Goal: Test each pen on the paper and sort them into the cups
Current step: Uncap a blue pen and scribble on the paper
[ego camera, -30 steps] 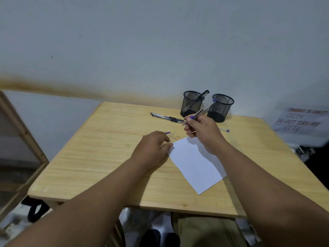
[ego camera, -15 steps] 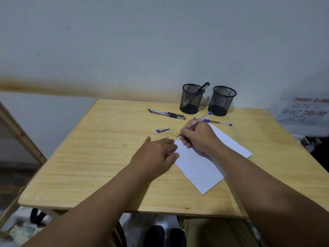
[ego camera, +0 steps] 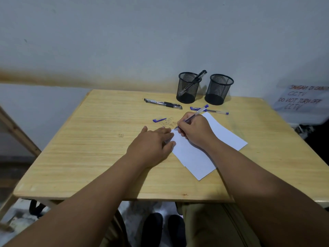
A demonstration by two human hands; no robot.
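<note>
My right hand (ego camera: 195, 131) grips a blue pen (ego camera: 200, 111), its tip down at the top left corner of the white paper (ego camera: 199, 157). My left hand (ego camera: 153, 145) lies flat with fingers pressing the paper's left edge. A loose blue cap (ego camera: 159, 119) lies on the table beyond my left hand. A black pen (ego camera: 162, 103) and another blue pen (ego camera: 216, 111) lie near two black mesh cups. The left cup (ego camera: 188, 88) holds one black pen (ego camera: 200, 76); the right cup (ego camera: 219, 89) looks empty.
The wooden table (ego camera: 89, 148) stands against a white wall. A handwritten CCTV notice (ego camera: 302, 98) hangs at the right. A wooden frame (ego camera: 16, 134) leans at the left. Faint writing (ego camera: 167, 122) marks the tabletop near the paper corner.
My right hand came down from near the cups and set the pen tip on the paper's corner. My left hand flattened onto the paper's edge. The blue cap now shows on the table.
</note>
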